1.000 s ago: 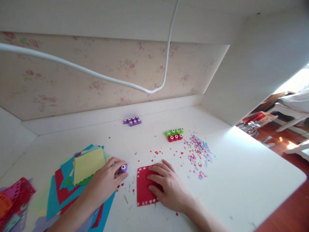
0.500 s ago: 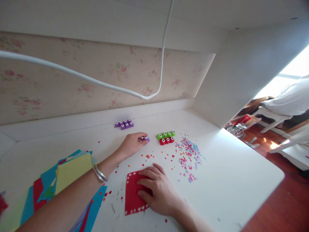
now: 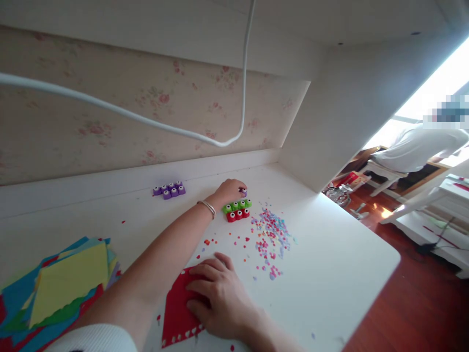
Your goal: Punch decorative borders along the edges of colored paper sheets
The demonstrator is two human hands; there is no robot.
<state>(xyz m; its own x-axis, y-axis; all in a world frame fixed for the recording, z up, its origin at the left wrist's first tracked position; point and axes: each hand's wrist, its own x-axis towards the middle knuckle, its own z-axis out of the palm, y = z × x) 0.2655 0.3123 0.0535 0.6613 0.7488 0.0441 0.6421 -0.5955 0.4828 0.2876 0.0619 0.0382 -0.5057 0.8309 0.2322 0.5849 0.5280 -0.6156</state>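
Observation:
My left hand [image 3: 231, 190] reaches across the desk with a small purple paper punch [image 3: 244, 192] pinched in its fingertips. It is just behind a row of green paper punches [image 3: 237, 205], with red paper punches [image 3: 238, 215] directly in front of that row. Fingers spread, my right hand [image 3: 216, 293] lies flat over a sheet of red paper [image 3: 178, 308]. Small heart-shaped holes line the sheet's visible edges; part of it is covered by my hand and left forearm. Farther left, more purple paper punches [image 3: 170, 190] stand in two rows near the back edge.
Punched confetti [image 3: 273, 232] is scattered right of the punches. Coloured paper sheets [image 3: 69, 278] are piled at the left. A white cable [image 3: 146, 120] hangs across the view. A side panel [image 3: 330, 112] bounds the desk. A person in white [image 3: 414, 146] sits beyond it.
My left hand has carried the purple punch rightward and back, from beside the green punches to behind them. My right hand stays on the red paper. The view has shifted right.

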